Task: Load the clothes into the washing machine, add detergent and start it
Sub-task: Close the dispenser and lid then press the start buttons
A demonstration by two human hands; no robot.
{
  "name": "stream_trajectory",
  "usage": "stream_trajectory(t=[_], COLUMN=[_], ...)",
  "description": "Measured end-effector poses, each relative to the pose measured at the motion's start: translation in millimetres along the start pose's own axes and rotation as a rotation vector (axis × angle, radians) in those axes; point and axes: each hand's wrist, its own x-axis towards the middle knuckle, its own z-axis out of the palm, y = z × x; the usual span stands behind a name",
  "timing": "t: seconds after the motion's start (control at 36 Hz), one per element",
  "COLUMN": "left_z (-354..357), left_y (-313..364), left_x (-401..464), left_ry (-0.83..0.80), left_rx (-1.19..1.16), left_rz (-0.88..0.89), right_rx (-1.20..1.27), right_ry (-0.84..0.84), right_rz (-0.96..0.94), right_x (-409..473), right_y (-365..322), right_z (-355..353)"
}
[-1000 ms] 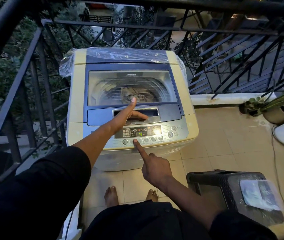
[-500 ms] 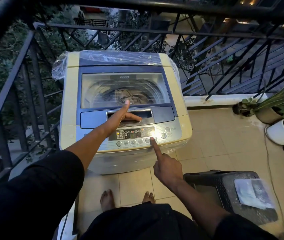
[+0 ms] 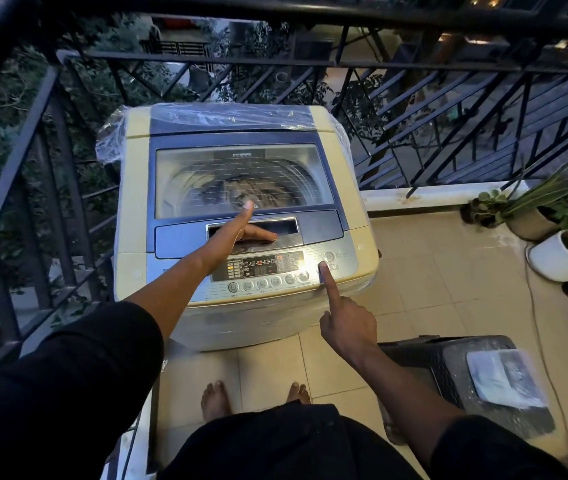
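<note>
Right now the cream-and-blue top-loading washing machine (image 3: 241,216) stands on the tiled balcony floor (image 3: 431,271) w/ its see-through lid (image 3: 241,178) closed; striped clothes (image 3: 258,194) show blurred through the glass, inside the drum. Clear plastic wrap (image 3: 227,117) covers the machine's back edge.

Left hand (image 3: 237,233): fingers straight, resting flat on the lid's recessed handle (image 3: 286,226), thumb out to the side, one fingertip up on the glass. Grip relaxed, holding nothing.

Right hand (image 3: 346,323): index finger stretched out, tip touching a round button at the right end of the silver control panel (image 3: 275,271), just below another round button; other fingers curled in, nothing held. The panel's display is lit, w/ a bright glare spot near its right side.

Black metal railing (image 3: 345,64) runs behind & left of the machine. A dark plastic stool (image 3: 449,368) sits right of the person's bare feet, a whitish plastic-wrapped packet (image 3: 504,379) lying on top. Potted plants (image 3: 559,237) stand by the right edge, near the railing's low kerb.
</note>
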Motion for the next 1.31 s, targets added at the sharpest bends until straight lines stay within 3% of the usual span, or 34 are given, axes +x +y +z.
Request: stream_trajectory(t=[1.31], left_z=[0.4], left_y=[2.2], left_x=[4.6], left_ry=[0.016], left_rx=[-0.008], left_rz=[-0.022], right_rx=[0.197], right_ry=[-0.001], right_rz=[-0.074], right_x=[11.5], right_y=[2.3], right_z=[30.2])
